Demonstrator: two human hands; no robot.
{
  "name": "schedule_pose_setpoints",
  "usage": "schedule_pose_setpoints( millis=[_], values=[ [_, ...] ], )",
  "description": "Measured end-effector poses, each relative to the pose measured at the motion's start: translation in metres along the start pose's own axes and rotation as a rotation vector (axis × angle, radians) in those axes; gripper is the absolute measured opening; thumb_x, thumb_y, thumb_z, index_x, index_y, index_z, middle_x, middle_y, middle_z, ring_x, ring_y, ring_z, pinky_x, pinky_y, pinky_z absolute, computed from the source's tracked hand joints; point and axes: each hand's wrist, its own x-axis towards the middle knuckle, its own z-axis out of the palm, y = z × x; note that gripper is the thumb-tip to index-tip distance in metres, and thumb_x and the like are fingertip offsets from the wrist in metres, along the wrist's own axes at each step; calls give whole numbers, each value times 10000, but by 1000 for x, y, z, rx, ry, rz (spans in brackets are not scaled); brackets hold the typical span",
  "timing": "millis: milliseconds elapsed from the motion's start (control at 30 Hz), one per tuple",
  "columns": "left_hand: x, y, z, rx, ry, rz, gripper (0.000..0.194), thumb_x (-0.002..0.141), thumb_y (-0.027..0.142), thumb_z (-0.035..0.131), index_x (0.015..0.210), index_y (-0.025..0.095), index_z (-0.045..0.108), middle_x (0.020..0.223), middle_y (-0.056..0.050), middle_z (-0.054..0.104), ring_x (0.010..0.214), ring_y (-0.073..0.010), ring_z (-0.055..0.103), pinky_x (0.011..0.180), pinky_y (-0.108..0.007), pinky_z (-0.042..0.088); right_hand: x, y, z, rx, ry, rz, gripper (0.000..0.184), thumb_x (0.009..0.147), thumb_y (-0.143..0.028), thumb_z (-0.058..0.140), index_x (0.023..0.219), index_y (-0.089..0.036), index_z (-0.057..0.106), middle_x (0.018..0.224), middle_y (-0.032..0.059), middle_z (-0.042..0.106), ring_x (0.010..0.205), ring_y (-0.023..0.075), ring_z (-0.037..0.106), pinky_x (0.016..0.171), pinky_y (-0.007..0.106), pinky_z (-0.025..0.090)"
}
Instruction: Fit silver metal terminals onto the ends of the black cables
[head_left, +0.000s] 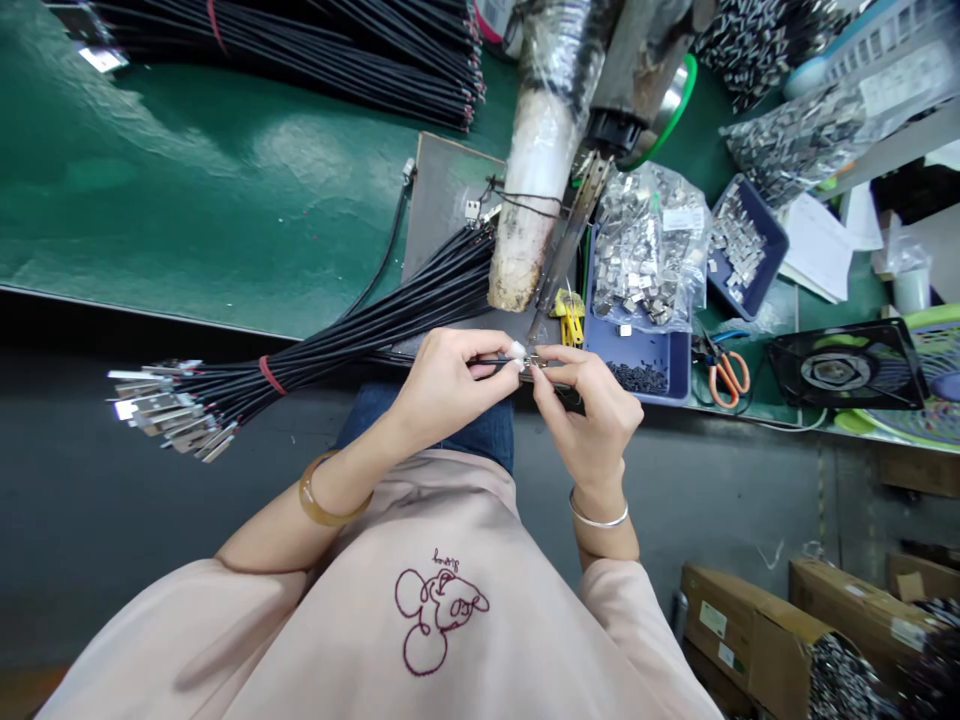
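Note:
My left hand (450, 385) is closed in a pinch on the end of a black cable (491, 361), with white wrapping on a fingertip. Facing it, my right hand (589, 405) pinches a small metal connector piece (534, 362) right at the cable's tip. Whether the two parts are joined is too small to tell. Beside my left hand lies a bundle of black cables (337, 335), tied with a red band (271, 375), its metal-plug ends (176, 405) hanging over the table edge. Just beyond my fingers are a soldering-type metal arm (570, 235) and a white plastic-wrapped tube (529, 190).
At the right, a blue tray (679, 375) holds a bag of metal shells (649, 250) and small black parts. Near it are a smaller bin (772, 245), orange-handled pliers (727, 380), a yellow tool (571, 325) and a black fan (847, 368). More cables (337, 50) lie at the back left.

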Motion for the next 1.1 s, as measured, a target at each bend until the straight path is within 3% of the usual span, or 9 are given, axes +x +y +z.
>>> schedule_pose_setpoints(
  millis=[133, 233, 433, 500, 600, 733, 933, 1000, 1100],
  values=[
    [-5, -4, -5, 139, 70, 177, 50, 800, 180, 678, 819, 149, 711, 666, 5, 618, 565, -93, 472, 557, -222, 390, -5, 2, -2, -2, 19, -51, 162, 868, -94, 683, 910, -239, 623, 1079, 52, 787, 967, 167, 768, 787, 265, 619],
    [-8, -5, -9, 181, 87, 274, 88, 854, 203, 662, 808, 156, 720, 707, -18, 666, 628, -116, 539, 627, -244, 414, -9, 3, -1, 36, 51, 5, 149, 870, -118, 696, 908, -246, 628, 1005, 23, 793, 892, 152, 772, 751, 256, 623],
    [-2, -4, -20, 48, -207, 107, 345, 907, 214, 582, 570, 152, 621, 509, 28, 549, 465, -74, 409, 497, -238, 299, -10, 7, 5, 320, -78, 368, 80, 930, -256, 655, 887, -224, 594, 817, -39, 728, 627, 98, 729, 592, 195, 582],
    [1, -4, -23, -17, -256, 64, 364, 910, 214, 568, 556, 144, 611, 520, 19, 563, 472, -71, 417, 497, -228, 307, -11, 5, 4, 206, -18, 327, 36, 951, -249, 624, 924, -225, 622, 762, -51, 715, 542, 76, 680, 526, 180, 517],
    [3, -4, -24, -78, -274, 41, 365, 918, 223, 557, 570, 130, 621, 566, -9, 614, 507, -75, 463, 521, -218, 341, -12, 0, 3, -38, 104, 128, 61, 938, -221, 643, 993, -222, 671, 678, -55, 685, 502, 65, 609, 528, 192, 459],
    [2, -4, -23, -79, -288, 66, 345, 921, 227, 556, 597, 125, 619, 546, 1, 597, 508, -70, 461, 521, -204, 344, -12, -6, 9, -145, -11, 18, 48, 917, -203, 669, 964, -195, 673, 549, -85, 553, 458, 51, 489, 530, 201, 396],
    [1, -7, -25, -1, -360, 144, 162, 858, 198, 608, 753, 119, 701, 533, 46, 508, 515, -58, 380, 496, -192, 291, -14, -9, 1, 173, -165, 346, 152, 956, -297, 584, 837, -205, 612, 541, -104, 429, 417, 38, 338, 436, 195, 268],
    [0, -8, -23, 16, -344, 169, 113, 819, 168, 621, 804, 117, 721, 550, 54, 474, 534, -60, 356, 499, -190, 280, -14, -1, -12, 141, -82, 436, 179, 952, -349, 587, 849, -207, 622, 556, -93, 461, 429, 49, 355, 437, 202, 272],
    [-1, -9, -19, 5, -276, 152, 100, 789, 139, 609, 795, 112, 706, 561, 55, 464, 537, -57, 353, 506, -190, 284, -9, 24, -35, -110, 12, 502, 209, 930, -377, 604, 844, -195, 659, 611, -48, 558, 502, 79, 444, 511, 226, 338]
  ],
)
